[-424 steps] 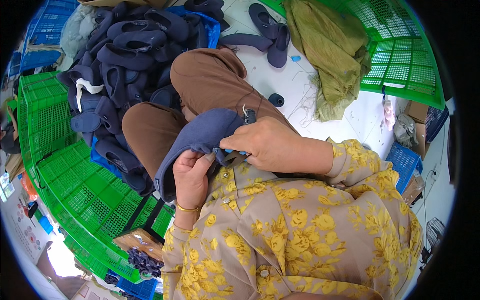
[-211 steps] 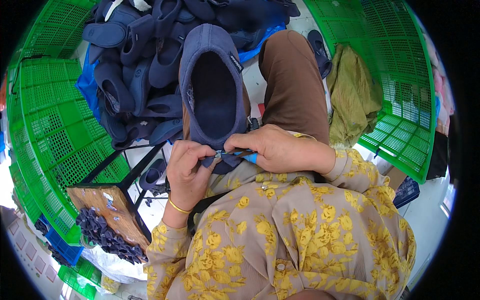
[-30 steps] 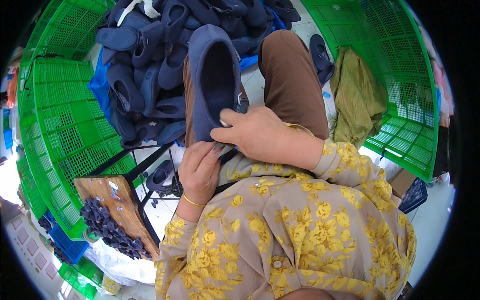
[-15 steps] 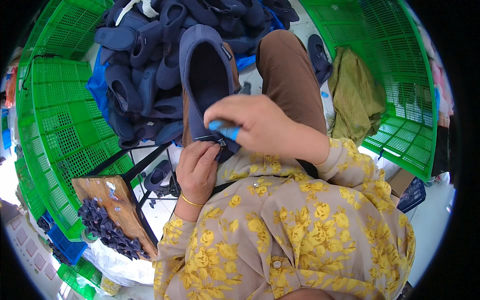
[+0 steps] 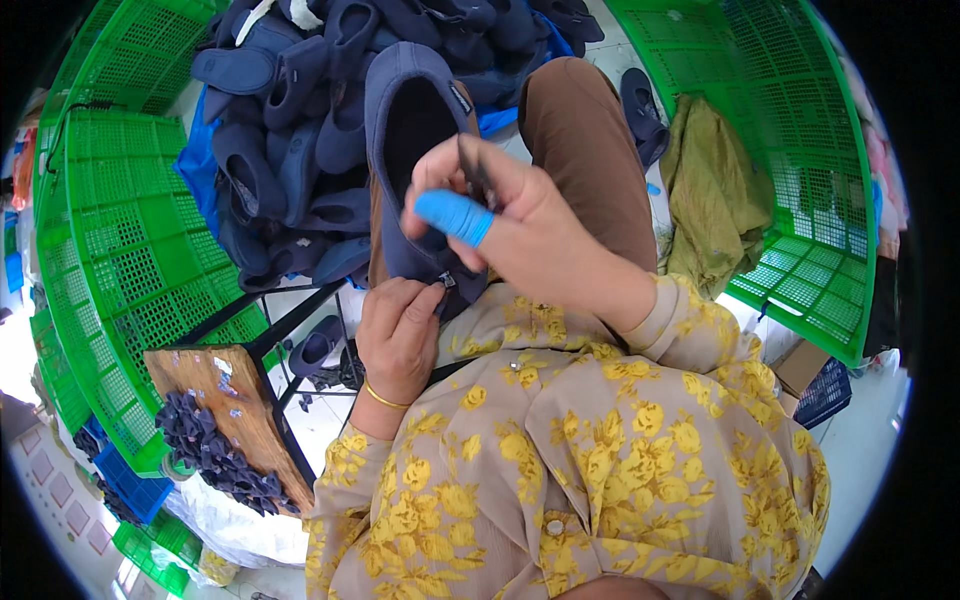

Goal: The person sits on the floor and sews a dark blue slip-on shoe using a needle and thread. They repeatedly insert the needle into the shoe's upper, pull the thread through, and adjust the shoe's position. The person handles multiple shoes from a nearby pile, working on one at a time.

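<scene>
A navy slipper (image 5: 400, 90) lies along my left thigh, its toe pointing away and its dark opening facing up. With fingertips pinched together, my left hand (image 5: 395, 335) grips the heel end, at a small dark bow-like piece with a light tag (image 5: 447, 280). Above the slipper's opening, my right hand (image 5: 510, 215) is curled round a small dark tool (image 5: 474, 172), slightly blurred; its exact kind is unclear. Blue tape (image 5: 453, 214) wraps the right thumb. The right fingers partly cover the slipper's inside and rear edge.
A heap of navy slippers (image 5: 300, 130) lies on blue sheeting at the far left. Green plastic crates (image 5: 120, 200) stand on both sides. Near my left arm, a wooden board (image 5: 235, 400) bears a pile of dark fabric bows (image 5: 205, 450). An olive cloth (image 5: 710, 190) hangs over the right crate.
My right hand has risen slightly from the heel and turned, showing more of the taped thumb and the dark tool. My left hand keeps its pinch on the slipper's heel.
</scene>
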`<state>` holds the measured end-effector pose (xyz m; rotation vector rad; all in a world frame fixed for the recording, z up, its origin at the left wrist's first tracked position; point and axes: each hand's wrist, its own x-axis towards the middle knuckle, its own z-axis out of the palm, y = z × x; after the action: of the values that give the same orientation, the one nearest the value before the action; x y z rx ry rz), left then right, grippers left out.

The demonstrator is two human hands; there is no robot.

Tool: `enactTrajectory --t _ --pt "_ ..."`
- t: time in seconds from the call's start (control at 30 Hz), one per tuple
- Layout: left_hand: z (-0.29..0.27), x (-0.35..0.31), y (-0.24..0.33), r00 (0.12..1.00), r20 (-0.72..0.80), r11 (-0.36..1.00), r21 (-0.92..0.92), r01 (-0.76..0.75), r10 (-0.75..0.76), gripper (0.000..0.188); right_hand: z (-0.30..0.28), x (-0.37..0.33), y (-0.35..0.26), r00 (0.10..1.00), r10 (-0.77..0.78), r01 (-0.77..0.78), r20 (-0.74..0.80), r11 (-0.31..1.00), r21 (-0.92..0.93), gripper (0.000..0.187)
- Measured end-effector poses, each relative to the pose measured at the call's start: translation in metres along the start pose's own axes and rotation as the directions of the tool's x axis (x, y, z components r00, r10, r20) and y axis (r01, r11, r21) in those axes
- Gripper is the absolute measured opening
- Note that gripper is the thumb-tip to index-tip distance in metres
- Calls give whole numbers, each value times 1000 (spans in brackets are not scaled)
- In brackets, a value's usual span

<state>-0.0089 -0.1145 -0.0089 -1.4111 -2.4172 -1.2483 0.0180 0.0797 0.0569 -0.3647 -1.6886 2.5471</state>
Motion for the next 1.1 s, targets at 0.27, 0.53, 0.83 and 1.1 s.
enactTrajectory --t 0.27,0.53,0.83,1.1 --pt "0 1 2 999 -10 999 7 -31 31 35 -26 -23 -5 965 206 -173 162 965 -199 6" --pt "-2 3 1 999 8 998 29 -53 52 33 -37 -31 5 949 27 211 314 686 -696 20" --pt "0 1 0 997 -16 997 34 -76 76 32 -27 -30 15 952 118 164 283 583 -796 13" --pt "0 2 -1 996 -17 996 31 -87 88 30 -24 -29 13 946 185 125 265 548 -827 10"
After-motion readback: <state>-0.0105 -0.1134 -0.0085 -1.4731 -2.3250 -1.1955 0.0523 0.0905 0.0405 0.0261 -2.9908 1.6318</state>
